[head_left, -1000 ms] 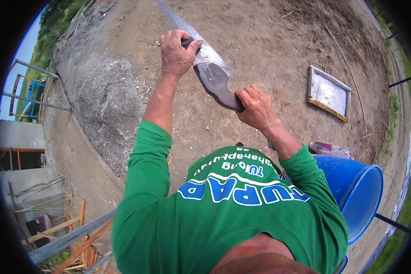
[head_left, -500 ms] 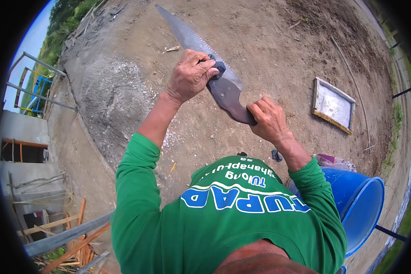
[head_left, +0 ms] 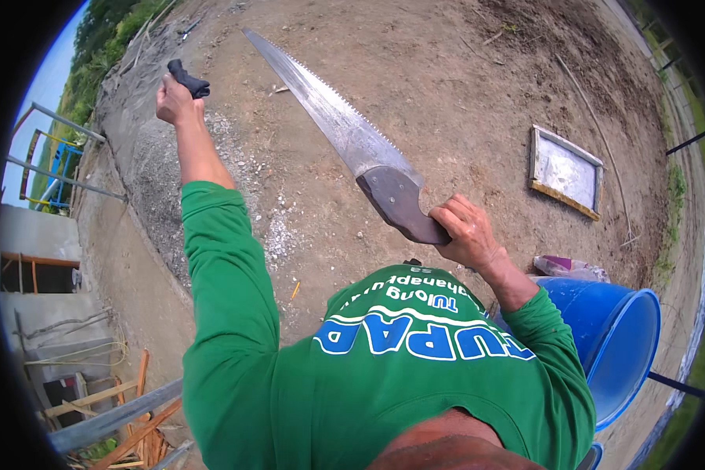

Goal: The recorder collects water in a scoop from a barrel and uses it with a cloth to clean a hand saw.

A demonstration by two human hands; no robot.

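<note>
My right hand is closed on the butt of the dark handle of a handsaw. The saw is held above the ground, its bare blade angled to the far left and its teeth facing right. Out at the far left, my left hand is clenched around a dark cloth, part of which sticks out past the fingers. The left hand is well apart from the saw.
Pale gravel lies on the dirt ground. At right are a framed board and a blue drum. A yellow pencil lies near my body. Lower left are a metal pipe and timber scraps.
My left hand has left the saw, where it held the cloth against the blade near the handle, and swung far left with the cloth. The right hand still holds the handle, hardly moved.
</note>
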